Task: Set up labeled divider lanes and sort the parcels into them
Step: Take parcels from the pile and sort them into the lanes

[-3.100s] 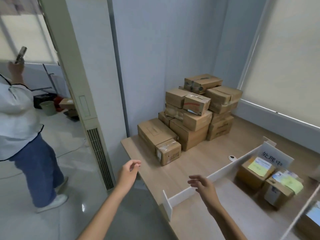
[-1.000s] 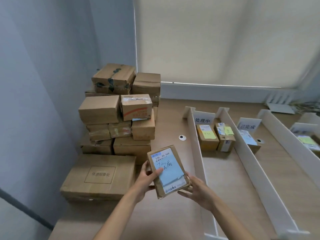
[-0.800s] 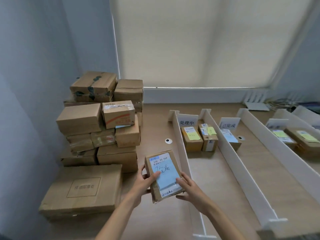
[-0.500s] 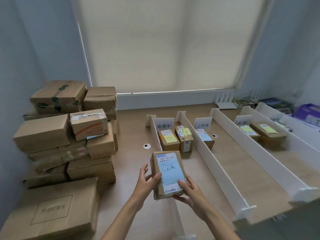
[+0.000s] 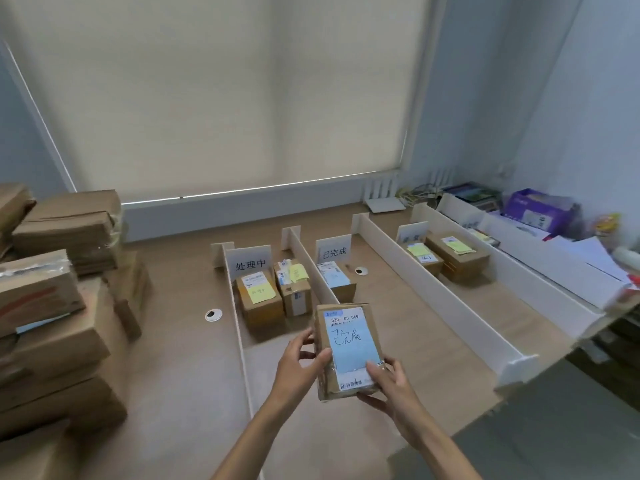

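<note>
Holding a small cardboard parcel label-up above the table, the person grasps it with both hands: the left hand curls around its left edge, and the right hand cups its lower right corner. Beyond it, 2 labelled boxes sit in the lane signed 处理中. Just right of a white divider, 1 box sits below the sign 已完成. Stacked cartons stand at the left.

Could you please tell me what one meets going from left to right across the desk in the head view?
Stack of cardboard boxes → left grommet → 处理中 sign → 已完成 sign → two yellow-noted parcels → purple box.
</note>
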The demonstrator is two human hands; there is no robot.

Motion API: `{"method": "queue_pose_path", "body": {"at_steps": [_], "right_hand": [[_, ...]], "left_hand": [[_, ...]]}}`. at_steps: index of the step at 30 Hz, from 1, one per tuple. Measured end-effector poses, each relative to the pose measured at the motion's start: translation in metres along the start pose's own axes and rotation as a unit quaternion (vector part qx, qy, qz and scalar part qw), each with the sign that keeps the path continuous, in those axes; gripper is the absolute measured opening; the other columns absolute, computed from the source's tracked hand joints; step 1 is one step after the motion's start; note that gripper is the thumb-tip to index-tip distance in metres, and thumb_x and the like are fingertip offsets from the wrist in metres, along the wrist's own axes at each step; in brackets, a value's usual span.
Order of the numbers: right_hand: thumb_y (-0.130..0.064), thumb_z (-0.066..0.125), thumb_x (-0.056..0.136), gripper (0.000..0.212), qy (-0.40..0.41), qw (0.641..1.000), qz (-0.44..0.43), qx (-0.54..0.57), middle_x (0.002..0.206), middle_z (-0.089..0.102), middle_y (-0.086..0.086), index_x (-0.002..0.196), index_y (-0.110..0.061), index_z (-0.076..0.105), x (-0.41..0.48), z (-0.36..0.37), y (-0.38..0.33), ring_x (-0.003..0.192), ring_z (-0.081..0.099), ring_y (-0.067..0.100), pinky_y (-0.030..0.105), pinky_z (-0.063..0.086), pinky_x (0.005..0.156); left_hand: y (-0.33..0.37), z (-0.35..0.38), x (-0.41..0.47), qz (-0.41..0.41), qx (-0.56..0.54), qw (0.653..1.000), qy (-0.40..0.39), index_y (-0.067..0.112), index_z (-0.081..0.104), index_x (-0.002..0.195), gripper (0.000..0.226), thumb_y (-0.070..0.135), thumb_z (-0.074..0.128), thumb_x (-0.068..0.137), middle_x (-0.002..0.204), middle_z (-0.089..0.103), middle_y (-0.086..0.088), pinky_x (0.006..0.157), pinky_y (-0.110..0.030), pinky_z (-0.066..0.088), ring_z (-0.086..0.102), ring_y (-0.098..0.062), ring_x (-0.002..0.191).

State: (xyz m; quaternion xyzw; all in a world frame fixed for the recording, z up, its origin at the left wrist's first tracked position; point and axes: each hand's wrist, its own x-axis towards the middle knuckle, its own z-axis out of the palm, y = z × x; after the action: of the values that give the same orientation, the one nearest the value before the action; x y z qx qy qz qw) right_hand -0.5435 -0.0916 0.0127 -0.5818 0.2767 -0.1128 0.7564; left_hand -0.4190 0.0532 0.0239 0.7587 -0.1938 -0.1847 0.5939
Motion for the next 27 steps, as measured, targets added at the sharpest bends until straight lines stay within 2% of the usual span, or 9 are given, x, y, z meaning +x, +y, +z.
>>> {"method": "queue_pose_path", "body": {"at_steps": [3,8,11,13,16,18,21,24,27], "right_hand": [[-0.024,0.059,0.091,0.031,-0.001,1.0,-0.01,-0.016,0.105,0.066,0.007,0.117,-0.016,0.045,0.025,-0.048,-0.02,0.087,0.066,0.013,0.038,0.055,0.085],[-0.023,0.053,0.095,0.023,-0.004,0.999,-0.02,-0.049,0.113,0.064,0.01,0.116,-0.015,0.054,0.068,-0.136,-0.056,0.094,0.064,0.014,0.039,0.054,0.09],[-0.023,0.052,0.096,0.024,-0.001,0.998,-0.025,-0.056,0.113,0.066,0.006,0.12,-0.021,0.053,0.091,-0.178,-0.072,0.103,0.064,0.018,0.04,0.054,0.091],[-0.024,0.049,0.098,0.026,0.005,0.998,-0.024,-0.061,0.112,0.066,0.001,0.123,-0.027,0.049,0.107,-0.198,-0.078,0.104,0.063,0.017,0.036,0.055,0.085],[-0.022,0.042,0.1,0.025,0.015,0.998,-0.006,-0.056,0.114,0.062,0.001,0.125,-0.029,0.044,0.132,-0.218,-0.079,0.1,0.062,0.017,0.031,0.054,0.074],[-0.016,0.041,0.101,0.024,0.021,0.998,0.016,-0.049,0.11,0.063,0.002,0.122,-0.026,0.044,0.153,-0.227,-0.072,0.093,0.064,0.019,0.031,0.054,0.069],[-0.014,0.038,0.101,0.022,0.032,0.995,0.07,-0.056,0.105,0.063,0.004,0.119,-0.023,0.045,0.19,-0.235,-0.048,0.088,0.064,0.022,0.034,0.052,0.067],[-0.01,0.037,0.1,0.029,0.049,0.99,0.106,-0.074,0.113,0.061,0.011,0.128,-0.01,0.045,0.226,-0.241,-0.019,0.1,0.062,0.031,0.043,0.052,0.082],[-0.004,0.036,0.1,0.027,0.073,0.988,0.122,-0.06,0.113,0.057,0.012,0.125,-0.011,0.044,0.258,-0.243,-0.003,0.101,0.058,0.03,0.033,0.052,0.075]], "left_hand": [[0.012,0.051,0.024,-0.012,-0.011,1.0,0.013,0.033,0.045,0.119,0.039,0.034,0.065,0.086,0.118,0.054,0.012,0.065,-0.015,0.052,0.056,-0.002,0.099],[0.031,0.139,0.065,-0.018,-0.023,0.999,0.044,0.035,0.048,0.119,0.031,0.029,0.06,0.091,0.124,0.055,0.001,0.079,-0.026,0.056,0.057,-0.003,0.098],[0.047,0.183,0.079,-0.008,-0.018,0.998,0.054,0.027,0.04,0.136,0.05,0.026,0.06,0.09,0.124,0.054,0.0,0.072,-0.013,0.052,0.057,-0.003,0.099],[0.056,0.209,0.084,0.014,0.0,0.999,0.032,0.028,0.02,0.147,0.073,0.028,0.063,0.088,0.133,0.041,0.011,0.069,-0.006,0.049,0.05,-0.004,0.111],[0.051,0.24,0.095,0.105,0.141,0.984,-0.022,0.033,0.011,0.149,0.084,0.031,0.066,0.086,0.149,0.01,0.018,0.098,-0.002,0.03,0.019,0.001,0.138],[0.037,0.259,0.107,0.141,0.256,0.954,-0.064,0.028,0.01,0.151,0.082,0.029,0.063,0.089,0.155,-0.014,0.011,0.109,-0.01,0.022,-0.002,-0.006,0.144],[0.01,0.284,0.127,0.082,0.385,0.912,-0.115,0.023,-0.008,0.15,0.083,0.028,0.052,0.094,0.151,-0.03,0.007,0.111,-0.029,0.027,-0.019,-0.024,0.144],[-0.016,0.302,0.149,0.005,0.406,0.901,-0.152,0.018,-0.013,0.149,0.079,0.029,0.046,0.097,0.153,-0.029,0.001,0.113,-0.035,0.024,-0.022,-0.03,0.143],[-0.036,0.311,0.177,-0.019,0.422,0.891,-0.167,0.017,-0.012,0.149,0.072,0.022,0.039,0.099,0.153,-0.027,0.003,0.112,-0.036,0.027,-0.02,-0.031,0.143]]}}
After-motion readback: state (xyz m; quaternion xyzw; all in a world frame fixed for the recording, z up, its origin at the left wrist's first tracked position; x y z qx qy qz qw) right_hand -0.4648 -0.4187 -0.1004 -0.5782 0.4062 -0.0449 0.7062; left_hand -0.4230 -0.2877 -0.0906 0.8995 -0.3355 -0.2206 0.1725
